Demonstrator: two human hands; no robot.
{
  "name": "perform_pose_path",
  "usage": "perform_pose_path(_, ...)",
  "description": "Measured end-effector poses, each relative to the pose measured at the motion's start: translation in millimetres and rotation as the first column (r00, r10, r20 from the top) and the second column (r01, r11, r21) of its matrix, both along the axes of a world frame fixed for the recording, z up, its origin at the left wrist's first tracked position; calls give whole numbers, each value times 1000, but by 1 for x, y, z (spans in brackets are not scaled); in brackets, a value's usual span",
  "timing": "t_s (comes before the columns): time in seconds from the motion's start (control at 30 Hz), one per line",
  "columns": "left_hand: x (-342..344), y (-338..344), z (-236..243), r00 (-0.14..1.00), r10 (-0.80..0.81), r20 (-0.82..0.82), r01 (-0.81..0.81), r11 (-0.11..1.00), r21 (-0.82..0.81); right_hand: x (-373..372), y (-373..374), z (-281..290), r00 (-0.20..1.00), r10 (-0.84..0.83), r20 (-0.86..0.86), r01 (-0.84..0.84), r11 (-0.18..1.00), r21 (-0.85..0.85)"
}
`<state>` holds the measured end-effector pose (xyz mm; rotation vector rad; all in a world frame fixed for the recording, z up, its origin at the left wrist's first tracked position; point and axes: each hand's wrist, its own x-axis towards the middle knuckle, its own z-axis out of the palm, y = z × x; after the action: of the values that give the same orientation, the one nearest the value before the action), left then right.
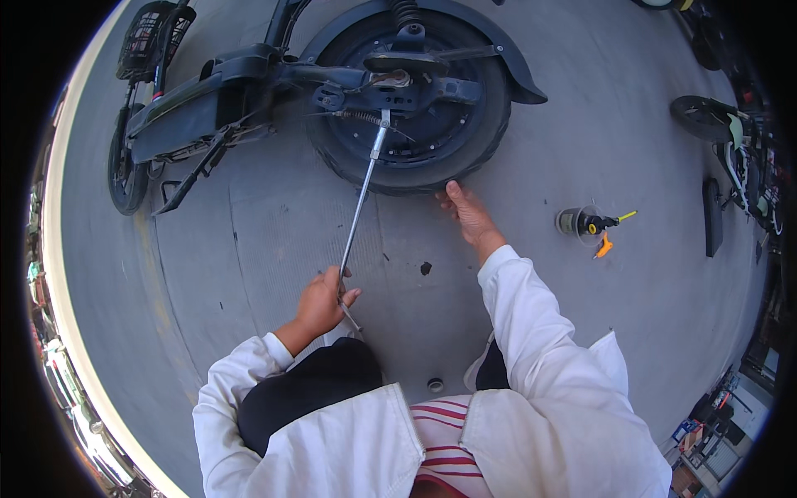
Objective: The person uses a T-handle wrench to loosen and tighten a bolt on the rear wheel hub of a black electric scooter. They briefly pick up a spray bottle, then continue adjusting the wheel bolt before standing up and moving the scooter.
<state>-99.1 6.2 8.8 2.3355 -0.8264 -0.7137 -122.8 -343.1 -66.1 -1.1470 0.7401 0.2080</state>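
Observation:
A long silver socket wrench [359, 206] slants up from my left hand [320, 302], its far end at the hub below the axle of a scooter's rear wheel [432, 137]. The left fingers are wrapped round the wrench's near end. My right hand [470, 214] is at the near edge of the black tyre [490, 153], thumb against the rubber and fingers curled, partly hidden. The wheel belongs to a dark electric scooter [195, 112] lying on its side. A coil spring on a rod [357, 115] sits beside the wrench's head.
To the right, a clear round tub [573, 221] stands with a black-and-yellow tool in it, an orange-handled tool [603, 246] beside it. A small round cap [435, 385] lies between my knees. Another two-wheeler [739, 158] is at the far right, shelves [706, 448] at the lower right.

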Motion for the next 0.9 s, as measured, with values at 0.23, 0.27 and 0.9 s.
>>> perform_pose_path(0.23, 3, -1, 5, 1000, 5, -19, -5, 1000, 26, 36, -62, 40, 887, -416, 199, 425, 905, -2)
perform_pose_path(0.27, 3, -1, 8, 999, 12, -31, -10, 999, 50, 40, -59, 50, 894, -409, 185, 424, 904, -48)
perform_pose_path(0.9, 5, -5, 8, 1000, 8, -17, -8, 999, 31, -13, 64, 15, 901, 430, 62, -427, 848, 314)
